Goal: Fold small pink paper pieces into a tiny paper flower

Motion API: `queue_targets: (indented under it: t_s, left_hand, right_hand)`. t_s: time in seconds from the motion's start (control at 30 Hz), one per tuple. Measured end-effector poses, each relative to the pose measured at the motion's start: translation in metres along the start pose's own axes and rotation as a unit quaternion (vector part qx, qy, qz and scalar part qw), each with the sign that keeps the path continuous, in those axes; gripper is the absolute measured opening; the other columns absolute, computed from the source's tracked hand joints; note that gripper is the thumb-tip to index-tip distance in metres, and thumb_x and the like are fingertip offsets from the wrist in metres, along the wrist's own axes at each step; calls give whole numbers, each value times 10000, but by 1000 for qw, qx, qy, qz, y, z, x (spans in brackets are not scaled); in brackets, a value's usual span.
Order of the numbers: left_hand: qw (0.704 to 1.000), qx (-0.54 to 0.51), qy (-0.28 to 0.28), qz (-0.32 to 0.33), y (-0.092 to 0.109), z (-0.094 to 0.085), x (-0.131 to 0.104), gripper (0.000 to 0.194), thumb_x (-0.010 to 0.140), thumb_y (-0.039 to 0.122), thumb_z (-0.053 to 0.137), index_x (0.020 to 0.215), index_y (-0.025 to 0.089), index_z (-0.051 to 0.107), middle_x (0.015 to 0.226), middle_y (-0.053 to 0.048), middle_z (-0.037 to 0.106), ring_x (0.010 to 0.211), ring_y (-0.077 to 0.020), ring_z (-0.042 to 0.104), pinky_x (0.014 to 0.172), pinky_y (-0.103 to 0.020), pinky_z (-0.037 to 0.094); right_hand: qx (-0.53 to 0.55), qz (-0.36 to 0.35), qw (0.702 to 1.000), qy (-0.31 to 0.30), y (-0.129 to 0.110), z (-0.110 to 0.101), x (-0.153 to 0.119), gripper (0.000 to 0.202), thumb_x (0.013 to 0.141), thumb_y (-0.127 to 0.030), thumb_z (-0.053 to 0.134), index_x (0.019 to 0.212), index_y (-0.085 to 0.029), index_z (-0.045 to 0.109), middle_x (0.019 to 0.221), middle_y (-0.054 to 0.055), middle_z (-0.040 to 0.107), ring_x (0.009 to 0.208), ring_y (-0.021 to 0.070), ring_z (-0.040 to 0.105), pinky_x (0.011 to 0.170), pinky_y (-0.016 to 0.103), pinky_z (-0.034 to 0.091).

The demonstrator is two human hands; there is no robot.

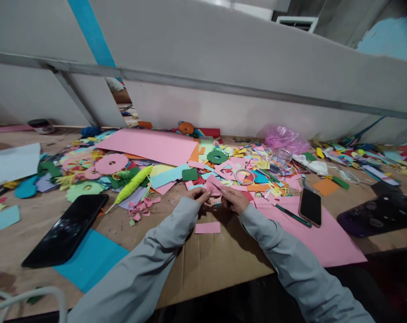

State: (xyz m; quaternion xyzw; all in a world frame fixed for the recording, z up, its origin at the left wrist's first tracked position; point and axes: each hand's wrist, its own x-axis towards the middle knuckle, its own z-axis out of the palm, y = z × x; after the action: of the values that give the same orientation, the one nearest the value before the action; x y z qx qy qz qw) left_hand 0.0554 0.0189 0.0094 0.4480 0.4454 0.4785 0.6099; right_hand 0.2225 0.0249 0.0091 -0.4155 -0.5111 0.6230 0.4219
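Between both hands is a small pink paper piece (213, 185), raised above the cardboard (203, 264). My left hand (200, 195) pinches its left side between thumb and fingers. My right hand (235, 199) is closed at its right side; a thin dark tip, perhaps of scissors, shows by the paper, but the rest of it is hidden in the fingers. Below the hands a pink paper rectangle (207, 228) lies flat on the cardboard. Small pink scraps (143, 208) lie left of my left hand.
Coloured scraps and a large pink sheet (153, 146) cover the back. A black phone (67, 229) and blue paper (92, 258) lie left. At right are a green pen (293, 215), a smaller phone (310, 206), another pink sheet (327, 242) and a dark device (378, 213).
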Motion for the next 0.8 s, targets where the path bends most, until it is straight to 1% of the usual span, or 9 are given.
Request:
queue_targets:
  t_s: [0.1,0.2,0.33,0.4,0.47,0.57,0.67,0.8]
  left_hand:
    - [1000,4,-5,-6,2,-1,0,406,580,508,761,641,150,579,515,17,610,395,-62,491,389,-171,357]
    - [1000,8,-4,-12,2,-1,1,417,573,522,757,645,150,582,529,10,615,406,-74,507,399,-183,376]
    - [1000,7,-3,-19,-1,-2,3,411,580,519,751,662,151,587,530,8,614,408,-71,499,401,-182,369]
    - [1000,15,-5,-18,-2,-3,4,410,584,518,749,655,148,589,528,5,609,394,-65,477,384,-180,343]
    - [1000,18,-4,-20,-3,-3,4,409,594,525,740,665,151,590,527,8,603,376,-63,454,367,-185,324]
    - [999,27,-18,-15,-2,-2,2,397,607,519,735,662,151,596,532,2,612,401,-69,476,397,-187,350]
    - [999,44,-28,0,-3,0,1,398,606,517,737,602,146,593,503,-3,603,411,-62,467,412,-179,338]
    - [999,41,-23,-9,-5,2,2,419,583,541,739,588,151,585,470,12,575,372,-55,420,382,-179,291]
  right_hand:
    - [-6,-10,1000,9,1,0,0,476,648,-640,645,666,-186,505,439,-65,409,431,78,342,435,244,180]
    - [-2,-17,1000,14,2,0,0,472,640,-640,649,669,-184,534,429,-65,388,433,82,333,439,251,178]
    - [-2,-26,1000,11,1,1,0,477,656,-618,655,808,-166,625,424,-71,361,436,85,318,442,252,168]
    - [-4,-23,1000,12,0,1,0,499,656,-612,660,866,-159,639,424,-74,350,436,86,306,442,249,165]
    - [-8,-21,1000,11,-1,1,-1,504,659,-608,662,884,-157,641,430,-74,346,442,87,306,446,246,169]
    - [-13,-24,1000,12,0,0,-1,454,673,-613,651,786,-174,618,451,-64,360,456,87,322,451,242,185]
    - [-22,-25,999,18,3,-2,0,457,676,-636,640,643,-191,538,473,-44,393,469,91,341,451,244,194]
    - [-30,-25,999,25,4,-2,0,478,674,-653,634,620,-195,506,481,-33,404,478,98,353,446,247,193]
